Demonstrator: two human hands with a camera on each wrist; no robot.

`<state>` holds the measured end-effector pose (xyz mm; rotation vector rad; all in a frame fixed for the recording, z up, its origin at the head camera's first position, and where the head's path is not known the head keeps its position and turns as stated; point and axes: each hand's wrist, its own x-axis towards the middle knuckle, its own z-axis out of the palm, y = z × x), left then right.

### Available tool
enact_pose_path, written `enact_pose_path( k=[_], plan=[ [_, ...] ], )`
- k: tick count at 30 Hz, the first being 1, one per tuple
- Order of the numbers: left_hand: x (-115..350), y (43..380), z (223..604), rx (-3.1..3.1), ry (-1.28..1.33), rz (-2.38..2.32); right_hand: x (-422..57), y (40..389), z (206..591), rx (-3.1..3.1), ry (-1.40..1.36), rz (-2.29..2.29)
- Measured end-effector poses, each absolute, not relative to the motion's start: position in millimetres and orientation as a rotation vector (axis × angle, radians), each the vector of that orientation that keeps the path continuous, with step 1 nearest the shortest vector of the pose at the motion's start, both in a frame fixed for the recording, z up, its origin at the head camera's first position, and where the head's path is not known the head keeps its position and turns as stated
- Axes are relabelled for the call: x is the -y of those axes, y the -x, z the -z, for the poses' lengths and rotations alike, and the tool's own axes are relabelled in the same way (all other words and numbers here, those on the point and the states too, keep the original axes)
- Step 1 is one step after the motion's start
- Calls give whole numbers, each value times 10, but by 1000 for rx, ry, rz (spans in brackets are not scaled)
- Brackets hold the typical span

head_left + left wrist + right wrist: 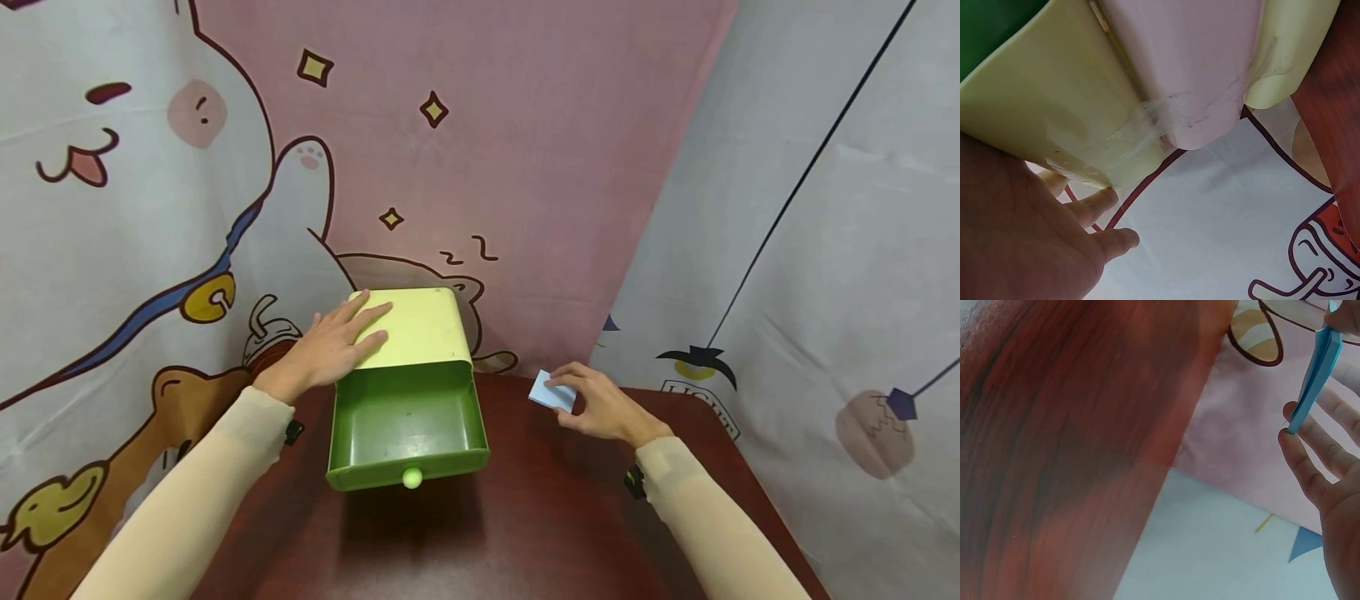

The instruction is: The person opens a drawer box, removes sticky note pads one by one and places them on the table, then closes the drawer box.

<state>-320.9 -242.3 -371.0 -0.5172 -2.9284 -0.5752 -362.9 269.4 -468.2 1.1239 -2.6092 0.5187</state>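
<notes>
A small drawer cabinet with a pale-yellow top [420,325] stands toward the back of the table, its green drawer [405,417] pulled out, with nothing visible inside. My left hand [322,346] rests on the cabinet's top with the fingers spread. From the left wrist view, yellow and pink side sections [1185,69] show, with clear tape across a seam. To the right of the cabinet, my right hand [603,404] pinches a light-blue sticky note pad [547,392] between thumb and fingers, above the table. The right wrist view shows the pad [1317,375] edge-on.
The dark-red wooden table [540,517] extends in front of the cabinet and to the right. A printed cloth [525,167] with cartoon animals hangs close behind the table and along its sides. A round pale-green knob [412,477] sticks out from the drawer front.
</notes>
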Motion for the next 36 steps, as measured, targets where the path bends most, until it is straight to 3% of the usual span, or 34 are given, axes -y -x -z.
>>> enact_pose_path(
  k=[36],
  plan=[
    [2426, 3232, 3721, 2936, 502, 565, -2797, 3975, 5121, 2969, -999, -473]
  ],
)
